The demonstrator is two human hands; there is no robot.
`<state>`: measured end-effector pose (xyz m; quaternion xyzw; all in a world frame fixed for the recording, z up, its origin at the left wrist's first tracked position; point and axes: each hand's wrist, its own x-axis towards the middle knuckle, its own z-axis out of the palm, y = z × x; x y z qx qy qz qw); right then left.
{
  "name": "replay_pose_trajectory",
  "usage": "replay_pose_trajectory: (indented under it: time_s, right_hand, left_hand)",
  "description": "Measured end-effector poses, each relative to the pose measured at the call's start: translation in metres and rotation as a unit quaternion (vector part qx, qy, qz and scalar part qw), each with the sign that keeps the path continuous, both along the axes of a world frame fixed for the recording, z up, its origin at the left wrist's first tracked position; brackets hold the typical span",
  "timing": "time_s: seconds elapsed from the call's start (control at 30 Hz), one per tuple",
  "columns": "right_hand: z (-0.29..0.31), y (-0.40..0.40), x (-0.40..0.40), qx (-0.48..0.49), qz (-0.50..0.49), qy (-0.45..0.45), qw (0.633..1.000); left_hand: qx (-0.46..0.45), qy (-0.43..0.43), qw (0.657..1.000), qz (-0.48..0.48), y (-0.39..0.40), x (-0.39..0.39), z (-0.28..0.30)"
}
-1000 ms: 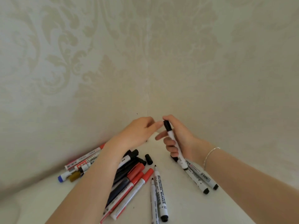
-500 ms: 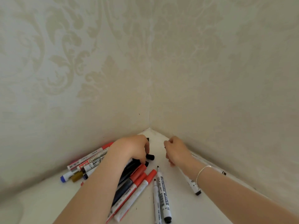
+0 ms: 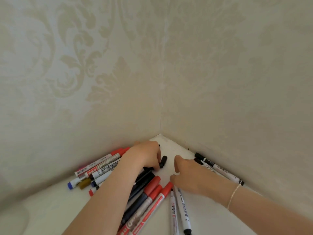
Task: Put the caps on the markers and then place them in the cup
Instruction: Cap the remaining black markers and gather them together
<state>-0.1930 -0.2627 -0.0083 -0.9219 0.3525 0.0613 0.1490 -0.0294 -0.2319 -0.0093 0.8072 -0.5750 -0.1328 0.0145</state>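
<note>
Now left hand (image 3: 145, 156) curls, fingertips pinching a black cap (image 3: 163, 161); right hand (image 3: 189, 173) lies flat, fingers loose, btwn markers on white tabletop (image 3: 42, 214), wallpapered corner (image 3: 160, 82) behind

Left hand (image 3: 145, 156) covers the tops of the dark markers (image 3: 144, 180) under it, and its fingertips curl out of sight by the loose black cap (image 3: 163, 161), so can't tell if they touch it. Right hand (image 3: 191, 173) hides part of the markers by the wall (image 3: 221, 172). Red-capped markers (image 3: 152, 200) and 2 white markers (image 3: 182, 212) are cut by the bottom edge. Label print is too blurred to read.
</note>
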Motion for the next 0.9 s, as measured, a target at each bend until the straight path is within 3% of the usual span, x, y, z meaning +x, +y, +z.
replay_pose_trajectory:
  time_s: [0.17, 0.37, 0.6, 0.77, 0.9]
  right_hand:
    - [0.000, 0.017, -0.004, -0.011, 0.040, 0.096, 0.995]
    - [-0.007, 0.007, -0.003, -0.050, 0.026, 0.052, 0.997]
    - [-0.012, -0.017, -0.006, 0.015, -0.036, -0.091, 0.995]
    - [-0.008, -0.032, -0.004, 0.106, -0.111, -0.298, 0.942]
    - [-0.003, -0.037, -0.004, 0.148, -0.110, -0.350, 0.919]
  left_hand:
    - [-0.013, 0.035, 0.999, 0.006, 0.000, 0.001, -0.003]
    - [-0.044, 0.034, 0.998, 0.012, -0.002, 0.005, -0.007]
    - [-0.111, 0.059, 0.992, 0.019, -0.003, 0.002, -0.008]
    - [-0.169, 0.161, 0.972, 0.019, -0.004, -0.003, -0.003]
    - [-0.228, 0.226, 0.947, 0.023, -0.004, -0.003, 0.000]
